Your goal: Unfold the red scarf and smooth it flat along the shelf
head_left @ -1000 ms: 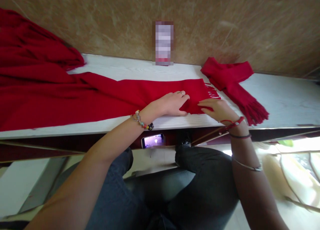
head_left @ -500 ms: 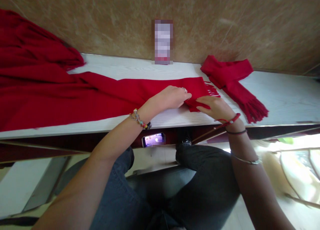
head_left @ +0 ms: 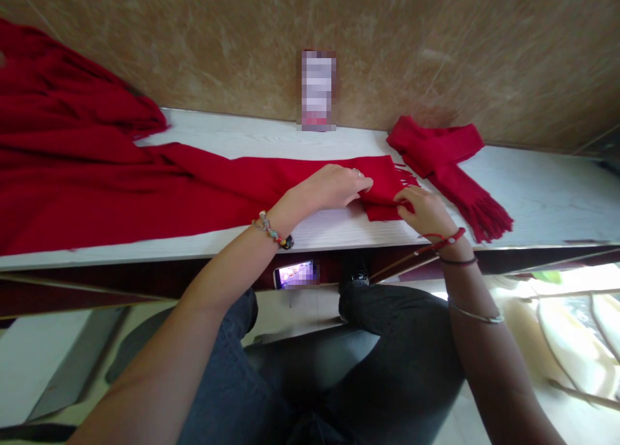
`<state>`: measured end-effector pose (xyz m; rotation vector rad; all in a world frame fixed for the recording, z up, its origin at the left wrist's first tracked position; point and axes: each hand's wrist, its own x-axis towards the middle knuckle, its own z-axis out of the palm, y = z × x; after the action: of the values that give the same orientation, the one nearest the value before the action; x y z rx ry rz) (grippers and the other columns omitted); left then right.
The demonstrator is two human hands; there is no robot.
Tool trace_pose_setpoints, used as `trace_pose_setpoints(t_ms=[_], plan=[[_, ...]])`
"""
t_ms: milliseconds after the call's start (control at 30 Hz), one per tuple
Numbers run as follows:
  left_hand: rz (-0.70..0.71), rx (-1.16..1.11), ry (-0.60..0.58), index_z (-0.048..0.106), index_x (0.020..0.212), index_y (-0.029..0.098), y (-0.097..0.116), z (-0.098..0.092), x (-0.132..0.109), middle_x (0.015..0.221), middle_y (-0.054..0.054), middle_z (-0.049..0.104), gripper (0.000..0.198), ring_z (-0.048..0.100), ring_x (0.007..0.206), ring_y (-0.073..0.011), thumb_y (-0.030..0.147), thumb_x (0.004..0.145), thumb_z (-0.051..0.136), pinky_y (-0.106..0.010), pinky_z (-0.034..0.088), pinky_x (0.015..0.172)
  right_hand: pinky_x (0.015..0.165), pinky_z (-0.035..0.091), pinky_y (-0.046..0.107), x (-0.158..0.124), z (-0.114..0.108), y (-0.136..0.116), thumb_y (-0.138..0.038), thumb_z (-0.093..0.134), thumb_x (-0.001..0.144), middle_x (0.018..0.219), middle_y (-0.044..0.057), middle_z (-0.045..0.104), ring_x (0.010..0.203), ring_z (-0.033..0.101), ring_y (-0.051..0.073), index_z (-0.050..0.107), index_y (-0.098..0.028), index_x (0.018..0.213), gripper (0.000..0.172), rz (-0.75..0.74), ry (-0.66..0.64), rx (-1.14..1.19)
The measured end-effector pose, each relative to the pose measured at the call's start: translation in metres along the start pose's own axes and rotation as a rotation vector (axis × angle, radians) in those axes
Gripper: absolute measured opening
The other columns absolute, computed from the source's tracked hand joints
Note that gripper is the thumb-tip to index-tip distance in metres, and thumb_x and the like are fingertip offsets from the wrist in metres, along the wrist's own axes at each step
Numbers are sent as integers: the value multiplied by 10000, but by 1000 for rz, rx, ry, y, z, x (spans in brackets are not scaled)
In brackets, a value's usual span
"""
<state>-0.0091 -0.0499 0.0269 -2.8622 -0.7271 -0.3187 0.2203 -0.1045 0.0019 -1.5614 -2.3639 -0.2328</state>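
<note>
A long red scarf (head_left: 208,199) lies along the white shelf, its fringed end towards the right. Near that end my left hand (head_left: 341,185) is closed, with bent fingers gripping the cloth from above; the fingertips are partly hidden. My right hand (head_left: 422,209) pinches the scarf's near edge beside the fringe, thumb and fingers together on a raised fold. Just beyond my right hand rests a second red scarf (head_left: 450,157), folded across itself with its fringe pointing towards me.
More red cloth (head_left: 72,90) is heaped at the left end of the white shelf (head_left: 320,228). A blurred upright card or box (head_left: 317,93) stands at the brown wall (head_left: 217,44). Below the shelf edge is a lit phone (head_left: 295,275), above my knees.
My right hand has shifted slightly right along the scarf, and its spread fingers have closed on the near edge, raising a fold. My left hand stays nearly in place.
</note>
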Motion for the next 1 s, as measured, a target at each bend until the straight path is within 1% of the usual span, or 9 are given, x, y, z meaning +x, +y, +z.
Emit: trace_pose_setpoints(t_ms=[67,133,233,300,467,600,733,833,1000], plan=[[24,-45,25,625,971,177,0,-2,0,936,-60,677,184,606,830,-168,184,887,462,-273,389,676,678,483,324,-1,1,6,-128,490,712,783,60,694,740,628,217,658,-194,775,191,-5,24,60],[68,-115,11,635,945,184,2,-3,0,927,-48,676,170,601,828,-158,193,878,480,-269,390,697,671,485,320,-1,2,10,-140,493,713,768,40,702,721,632,205,658,-205,747,181,-14,13,102],[137,-220,-89,657,903,196,5,1,0,892,-31,681,151,600,803,-144,201,858,513,-259,384,687,672,486,302,-2,1,13,-141,496,713,763,21,711,707,638,187,668,-212,727,187,-23,-33,143],[155,-251,-144,669,893,202,7,5,0,874,-26,686,153,602,784,-142,207,852,521,-259,378,661,670,486,294,-2,0,13,-135,499,707,766,16,715,700,639,180,672,-214,726,191,-24,-60,157],[130,-179,-163,679,884,204,6,9,0,861,-29,693,150,610,777,-149,215,848,534,-265,366,629,694,484,304,-2,-1,11,-130,494,703,793,32,713,733,637,186,662,-198,742,186,-53,-84,175],[149,-108,-136,661,929,198,7,8,-1,913,-36,686,151,610,785,-147,191,835,543,-260,360,606,680,475,305,-2,0,8,-115,496,677,794,41,689,728,615,190,631,-197,778,188,-67,-46,168],[144,-52,-121,665,904,196,9,7,0,864,-36,685,165,611,762,-143,152,836,521,-260,363,605,664,465,307,-1,0,4,-93,477,669,764,53,651,727,594,201,597,-196,814,215,-80,-35,129],[134,-42,-117,674,876,188,7,6,0,839,-42,687,154,616,760,-152,157,839,527,-267,373,620,679,466,312,-1,0,2,-90,460,701,761,59,643,748,595,210,593,-199,836,218,-81,-52,85],[109,-55,-119,671,887,200,2,5,-1,864,-33,686,140,617,800,-151,178,841,540,-257,381,632,683,472,327,-8,1,2,-150,452,797,860,83,667,792,607,227,608,-196,932,212,-33,-45,20]])
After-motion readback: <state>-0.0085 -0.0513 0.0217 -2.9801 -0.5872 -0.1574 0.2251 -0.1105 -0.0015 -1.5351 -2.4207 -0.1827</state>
